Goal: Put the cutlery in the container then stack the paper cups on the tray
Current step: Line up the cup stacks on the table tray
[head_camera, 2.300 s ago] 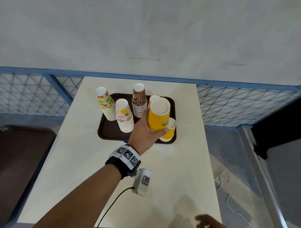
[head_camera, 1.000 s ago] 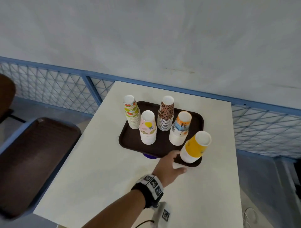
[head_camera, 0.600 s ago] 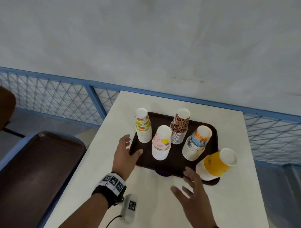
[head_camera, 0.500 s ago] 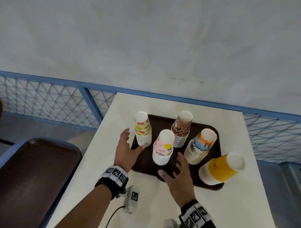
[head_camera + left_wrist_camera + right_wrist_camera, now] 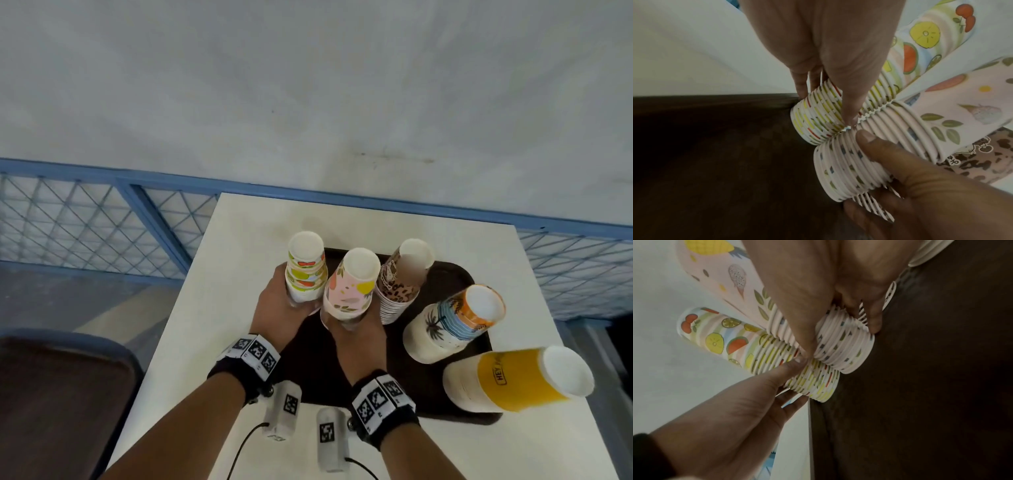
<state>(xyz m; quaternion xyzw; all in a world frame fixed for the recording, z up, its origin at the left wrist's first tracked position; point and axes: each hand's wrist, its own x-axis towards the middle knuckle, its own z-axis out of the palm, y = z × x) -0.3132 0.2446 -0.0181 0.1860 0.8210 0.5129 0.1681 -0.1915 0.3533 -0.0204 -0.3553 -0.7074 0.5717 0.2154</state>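
Five stacks of upside-down paper cups stand on a brown tray point(image 5: 445, 275). My left hand point(image 5: 291, 305) grips the ribbed base of the fruit-print stack point(image 5: 306, 270) at the tray's left edge. My right hand point(image 5: 356, 329) grips the base of the pink stack point(image 5: 352, 287) beside it. In the left wrist view the fruit-print stack point(image 5: 818, 116) and the pink stack point(image 5: 855, 162) touch at their rims. The leopard stack point(image 5: 400, 284), palm-print stack point(image 5: 452, 322) and yellow stack point(image 5: 513, 380) stand free to the right. No cutlery or container shows.
The tray sits on a white table point(image 5: 246, 233) pushed against a blue mesh railing point(image 5: 85, 219) below a grey wall. A dark brown seat point(image 5: 58, 404) lies to the left of the table. The yellow stack leans over the tray's front right corner.
My left hand set the yellow stack on the tray's front right corner and let go. Both hands then came to the tray's left side and took hold of the fruit-print and pink stacks.
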